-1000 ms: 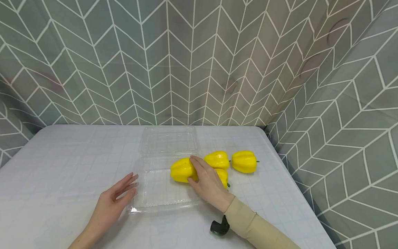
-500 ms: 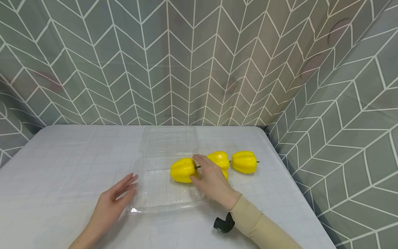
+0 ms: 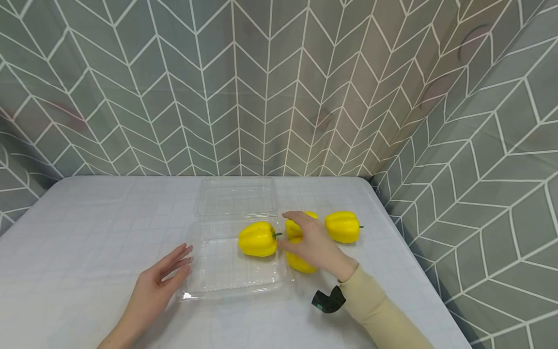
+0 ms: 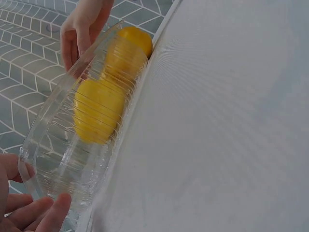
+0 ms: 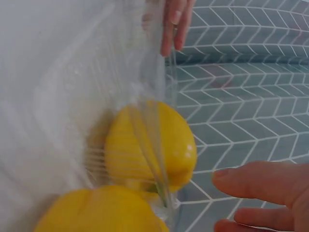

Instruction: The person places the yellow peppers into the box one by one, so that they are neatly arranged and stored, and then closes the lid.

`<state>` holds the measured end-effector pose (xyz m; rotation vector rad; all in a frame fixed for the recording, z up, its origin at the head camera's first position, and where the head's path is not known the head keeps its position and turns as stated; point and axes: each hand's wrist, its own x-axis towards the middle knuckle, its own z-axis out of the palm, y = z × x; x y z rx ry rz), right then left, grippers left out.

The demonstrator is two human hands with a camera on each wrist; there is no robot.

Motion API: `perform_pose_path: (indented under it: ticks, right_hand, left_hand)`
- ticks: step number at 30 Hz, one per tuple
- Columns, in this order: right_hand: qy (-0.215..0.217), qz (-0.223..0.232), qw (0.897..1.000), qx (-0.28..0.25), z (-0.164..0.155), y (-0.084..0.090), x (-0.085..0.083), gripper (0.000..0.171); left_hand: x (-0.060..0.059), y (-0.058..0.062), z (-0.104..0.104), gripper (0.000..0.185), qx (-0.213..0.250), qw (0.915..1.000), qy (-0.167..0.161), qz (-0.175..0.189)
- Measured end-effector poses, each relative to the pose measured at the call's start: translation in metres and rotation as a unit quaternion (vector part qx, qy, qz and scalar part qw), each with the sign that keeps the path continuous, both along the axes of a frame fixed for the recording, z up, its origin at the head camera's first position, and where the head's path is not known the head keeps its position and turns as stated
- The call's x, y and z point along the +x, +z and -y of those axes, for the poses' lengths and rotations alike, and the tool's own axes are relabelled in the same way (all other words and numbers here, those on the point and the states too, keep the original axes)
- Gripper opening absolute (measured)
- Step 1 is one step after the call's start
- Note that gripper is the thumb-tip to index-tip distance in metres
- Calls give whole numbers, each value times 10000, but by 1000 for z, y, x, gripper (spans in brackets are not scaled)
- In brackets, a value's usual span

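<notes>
A yellow bell pepper (image 3: 256, 239) lies on its side in the right half of a clear plastic clamshell container (image 3: 220, 276), its green stem pointing right. My left hand (image 3: 159, 276) rests at the container's left edge, with relaxed fingers touching the clear wall (image 4: 36, 181). Just right of the container, my right hand (image 3: 318, 245) hovers with fingers spread and nothing held. Beneath it are two more yellow peppers, one in front (image 3: 300, 264) and one behind (image 3: 292, 230), both partly hidden by the hand. In the right wrist view its thumb (image 5: 256, 181) stands apart from the peppers.
Another yellow pepper (image 3: 342, 227) lies farther right on the white-covered table (image 3: 109, 218). The container's lid (image 3: 237, 196) is folded back flat toward the rear edge. A patterned grey curtain (image 3: 253, 97) hangs behind. A black device (image 3: 329, 300) is attached at the right wrist.
My right hand has let go of the pepper in the container and moved right, over the peppers outside it. The left hand stays at the container's edge.
</notes>
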<state>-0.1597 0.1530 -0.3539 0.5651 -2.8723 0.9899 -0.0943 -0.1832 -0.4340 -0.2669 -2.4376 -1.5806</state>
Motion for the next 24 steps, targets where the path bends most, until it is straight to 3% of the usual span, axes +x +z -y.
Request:
perform_pose_path:
  ticks: [13, 24]
  right_hand:
    - [-102, 9, 9995, 292, -36, 21, -9, 58]
    - [-50, -161, 9998, 91, -70, 17, -20, 57]
  left_hand:
    - [0, -1, 0, 51, -9, 10000, 29, -56]
    - [0, 0, -1, 50, -8, 10000, 41, -77]
